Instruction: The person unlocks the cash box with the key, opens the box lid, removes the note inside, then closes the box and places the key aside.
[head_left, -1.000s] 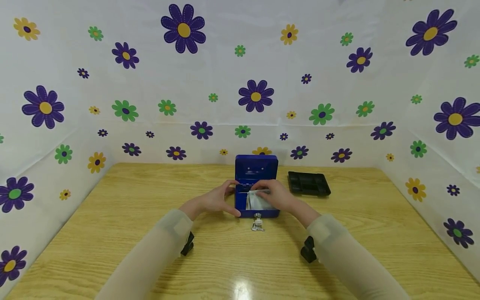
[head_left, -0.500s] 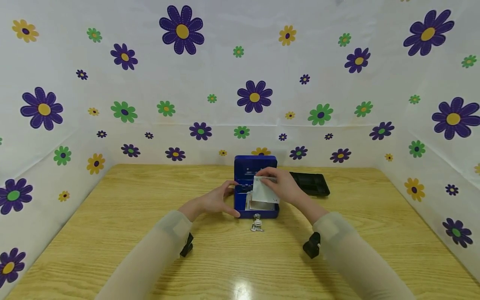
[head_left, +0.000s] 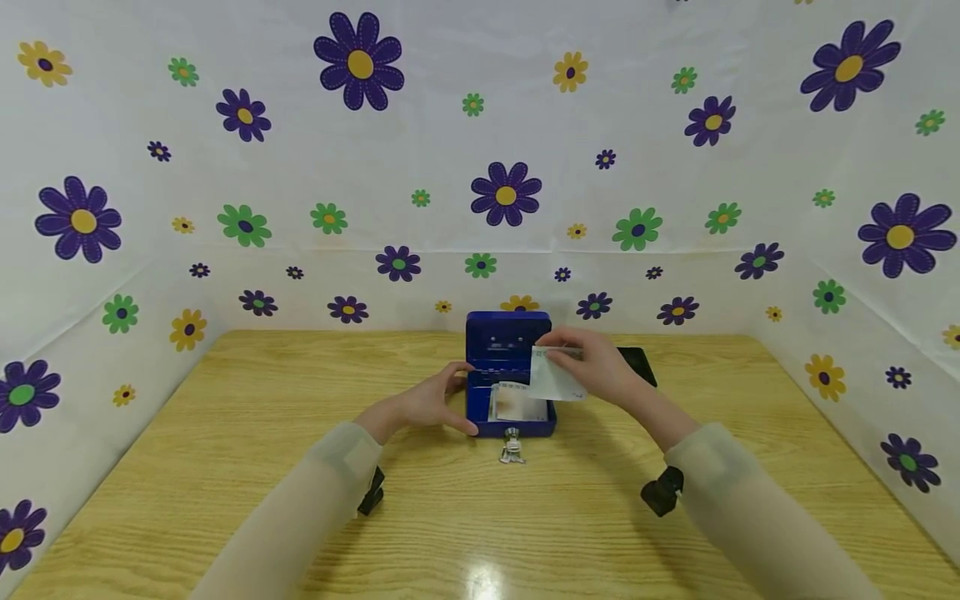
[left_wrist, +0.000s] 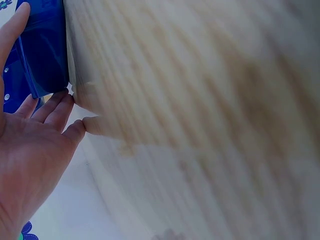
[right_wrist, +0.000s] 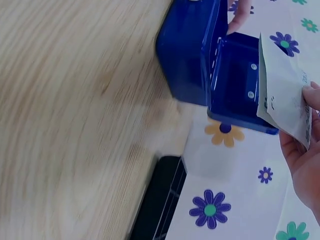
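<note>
A blue metal cash box stands with its lid raised at the table's far middle. My left hand grips its left side, thumb at the front corner and fingers at the back; in the left wrist view the fingertips lie against the blue box. With thumb and fingers my right hand pinches a pale printed banknote above the box's right side. The right wrist view shows this paper in two layers. More banknotes lie inside the box.
Keys hang from the lock at the box's front. A black compartment tray lies to the right behind my right hand. Flower-printed white cloth surrounds the wooden table at the back and sides.
My right hand has lifted the banknote up out of the box and moved it right, uncovering the notes below. My left hand has stayed on the box.
</note>
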